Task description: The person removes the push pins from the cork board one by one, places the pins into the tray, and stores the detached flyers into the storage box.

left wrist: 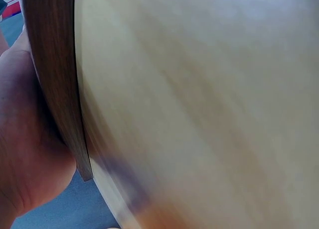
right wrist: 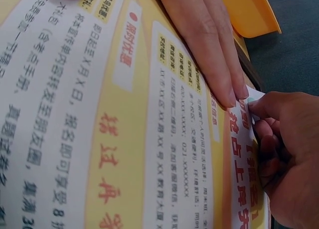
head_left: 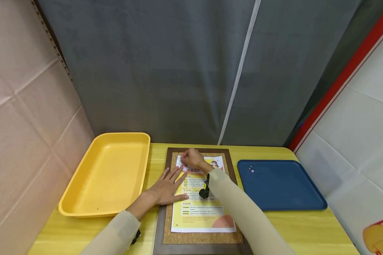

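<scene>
A printed yellow-and-white poster (head_left: 198, 221) lies on a brown-framed cork board (head_left: 207, 238). My left hand (head_left: 166, 189) rests flat over the poster's left side with fingers spread; in the right wrist view its fingers (right wrist: 207, 35) press the paper near the top. At the poster's upper left corner, my right hand (head_left: 193, 158) has its fingers curled. Its thumb (right wrist: 271, 103) bears on a small pale thumbtack (right wrist: 251, 100), mostly hidden beneath the tip. The left wrist view shows the board's dark frame edge (left wrist: 55, 64) beside the left palm.
A yellow tray (head_left: 106, 141) stands left of the board. On the right lies a blue tray (head_left: 284, 184) with a few tiny tacks (head_left: 251, 169) near its upper left corner. A grey curtain (head_left: 166, 78) hangs behind the wooden table (head_left: 303, 226).
</scene>
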Demonstrator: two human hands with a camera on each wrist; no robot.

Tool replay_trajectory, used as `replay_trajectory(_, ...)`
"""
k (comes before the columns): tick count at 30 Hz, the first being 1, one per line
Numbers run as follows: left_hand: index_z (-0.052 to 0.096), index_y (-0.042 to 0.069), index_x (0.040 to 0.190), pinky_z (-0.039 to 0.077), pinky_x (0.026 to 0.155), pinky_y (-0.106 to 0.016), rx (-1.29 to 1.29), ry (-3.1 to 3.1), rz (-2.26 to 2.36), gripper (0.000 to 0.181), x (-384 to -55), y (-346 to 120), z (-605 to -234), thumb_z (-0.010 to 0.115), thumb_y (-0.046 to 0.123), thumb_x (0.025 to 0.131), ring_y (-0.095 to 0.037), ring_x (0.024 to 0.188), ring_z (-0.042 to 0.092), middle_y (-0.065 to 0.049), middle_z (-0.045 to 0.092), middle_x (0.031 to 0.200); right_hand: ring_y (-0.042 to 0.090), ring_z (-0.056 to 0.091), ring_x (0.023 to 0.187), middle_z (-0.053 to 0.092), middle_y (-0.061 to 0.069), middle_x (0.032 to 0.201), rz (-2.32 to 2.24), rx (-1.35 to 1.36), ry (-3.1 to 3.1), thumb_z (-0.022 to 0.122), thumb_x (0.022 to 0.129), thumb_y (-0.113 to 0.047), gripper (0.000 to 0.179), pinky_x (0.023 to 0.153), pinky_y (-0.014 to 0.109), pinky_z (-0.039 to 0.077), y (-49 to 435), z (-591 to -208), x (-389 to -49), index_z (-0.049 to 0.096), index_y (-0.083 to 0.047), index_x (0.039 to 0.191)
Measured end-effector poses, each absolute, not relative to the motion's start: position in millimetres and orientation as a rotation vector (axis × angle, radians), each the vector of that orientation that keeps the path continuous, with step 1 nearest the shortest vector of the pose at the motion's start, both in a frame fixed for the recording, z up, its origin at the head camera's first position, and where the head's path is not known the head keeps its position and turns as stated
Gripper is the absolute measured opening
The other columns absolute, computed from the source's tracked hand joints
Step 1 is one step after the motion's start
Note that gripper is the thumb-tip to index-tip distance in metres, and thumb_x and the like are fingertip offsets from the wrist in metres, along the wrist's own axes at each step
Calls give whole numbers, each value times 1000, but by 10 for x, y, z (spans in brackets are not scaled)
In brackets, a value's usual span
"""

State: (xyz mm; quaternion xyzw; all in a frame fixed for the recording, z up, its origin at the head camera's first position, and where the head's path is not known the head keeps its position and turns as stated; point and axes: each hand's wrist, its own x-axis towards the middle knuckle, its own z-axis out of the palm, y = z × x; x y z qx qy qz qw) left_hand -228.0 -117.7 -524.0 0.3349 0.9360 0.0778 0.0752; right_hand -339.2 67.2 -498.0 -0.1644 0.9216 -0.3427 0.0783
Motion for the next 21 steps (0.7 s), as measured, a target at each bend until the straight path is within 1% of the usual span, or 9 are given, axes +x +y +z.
replay_trajectory(5,15,15,172,4,130,-62,992,2804,167,96,-2261,-1156,-5163,40,76,102,-35,164,8,-15,5,178,8,59,66,76,1,82,-1020,-508,2758,70,98,-12,13,65,24,47,678,-4983,-3392,81,-8,96)
replay_trajectory(10,14,15,172,3,130,-61,995,2803,172,97,-2269,-1165,-5181,37,78,102,-36,164,7,-16,5,178,8,59,64,76,1,80,-1046,-536,2733,70,98,-12,13,64,23,47,685,-5000,-3398,82,-7,94)
replay_trajectory(13,16,14,172,2,130,-61,1004,2805,221,98,-2276,-1180,-5213,35,80,101,-36,164,7,-17,7,178,8,59,64,76,1,80,-1058,-543,2722,69,98,-12,14,64,23,48,690,-5020,-3408,82,-7,93)
replay_trajectory(15,14,14,172,0,130,-61,1009,2803,230,100,-2282,-1189,-5237,32,81,101,-36,164,5,-16,5,178,7,59,65,75,0,80,-1067,-542,2712,70,98,-12,14,66,23,48,693,-5026,-3416,81,-7,93)
replay_trajectory(18,15,14,172,0,130,-61,1015,2803,243,100,-2288,-1192,-5247,32,82,100,-36,164,5,-16,5,178,8,60,66,74,0,79,-1085,-537,2694,71,98,-13,13,68,24,50,704,-5020,-3423,81,-6,92)
replay_trajectory(21,15,14,172,1,130,-62,1010,2802,239,100,-2293,-1187,-5239,34,81,100,-36,164,5,-16,6,178,8,60,66,75,1,79,-1106,-546,2681,71,98,-12,13,69,24,51,717,-5004,-3422,81,-5,93)
